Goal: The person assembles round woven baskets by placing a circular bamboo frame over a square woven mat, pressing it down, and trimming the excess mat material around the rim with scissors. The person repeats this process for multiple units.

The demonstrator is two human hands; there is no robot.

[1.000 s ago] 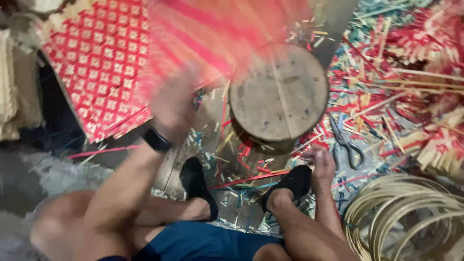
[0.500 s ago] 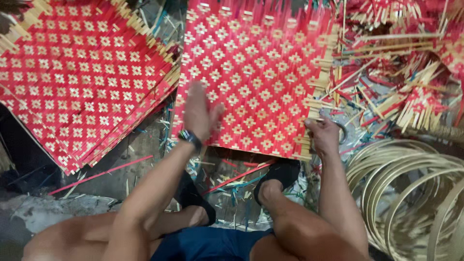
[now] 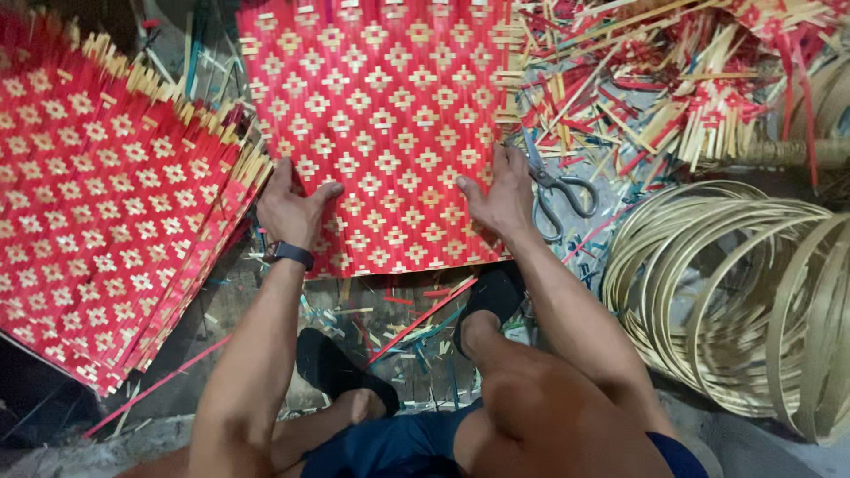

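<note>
Red-and-tan woven mat point(image 3: 381, 133) lies flat on floor w/ both palms spread on its near edge: left hand point(image 3: 292, 208), right hand point(image 3: 500, 195). Likely light, springy, frayed at borders; grip by edges. Scissors point(image 3: 558, 190) just beside right hand.

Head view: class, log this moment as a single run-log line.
left hand: flat on woven mat | right hand: flat on woven mat | scissors: beside right hand | bamboo hoops: stacked at right | mat pile: at left
</note>
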